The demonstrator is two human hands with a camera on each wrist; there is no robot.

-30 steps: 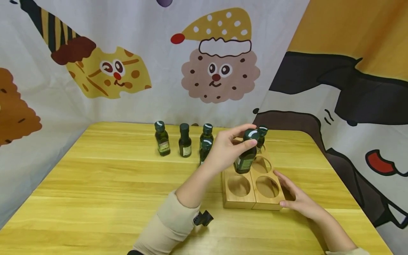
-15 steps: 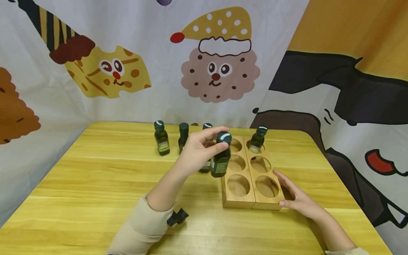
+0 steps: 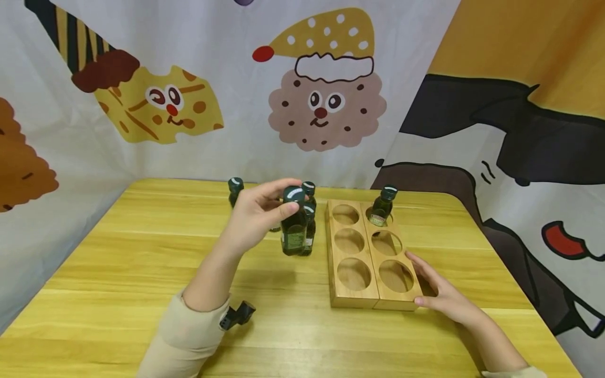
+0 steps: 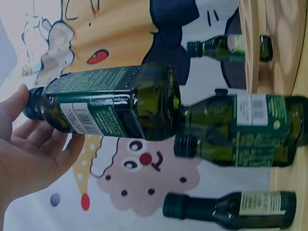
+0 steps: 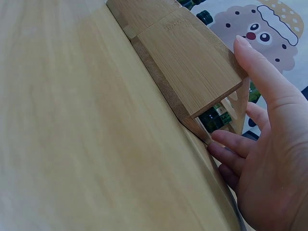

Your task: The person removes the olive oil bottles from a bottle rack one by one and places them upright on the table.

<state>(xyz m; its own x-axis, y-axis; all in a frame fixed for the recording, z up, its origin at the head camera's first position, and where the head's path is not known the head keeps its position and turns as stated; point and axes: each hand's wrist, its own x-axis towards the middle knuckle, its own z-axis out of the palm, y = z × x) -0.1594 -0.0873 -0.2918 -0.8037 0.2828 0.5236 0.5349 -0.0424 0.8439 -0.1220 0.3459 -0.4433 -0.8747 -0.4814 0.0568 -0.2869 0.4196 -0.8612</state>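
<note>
A white cloth backdrop [image 3: 189, 163] printed with cartoon food characters is hanging behind the wooden rack and, on the right, down beside it. A yellow-brown wood-grain table [image 3: 118, 289] is extending beneath the rack and out to both sides of it. The landmark itself, a pale wooden rack [image 3: 354, 301] of two blocks set side by side, is showing two columns of three round holes.

To the left of the rack, a beige sleeve [image 3: 186, 336] is covering the person's left forearm. The left hand [image 3: 257, 218] is pinching the cap of a dark green glass bottle [image 3: 294, 233] between thumb and fingers, holding it upright, raised above the table just left of the rack. At the rack's right side, the right hand [image 3: 444, 294] is spreading thumb and fingers wide, touching the near right corner and the side edge.

Another green bottle [image 3: 382, 207] is standing in the far hole of the rack's right column. Left of the rack, two more green bottles [image 3: 310, 228] are standing behind the raised one. Farther left, a slim long-necked bottle [image 4: 262, 209] and a partly hidden outer bottle [image 3: 235, 190] are standing. Smallest, a black device [image 3: 238, 315] is jutting from the left cuff, left of the rack.
</note>
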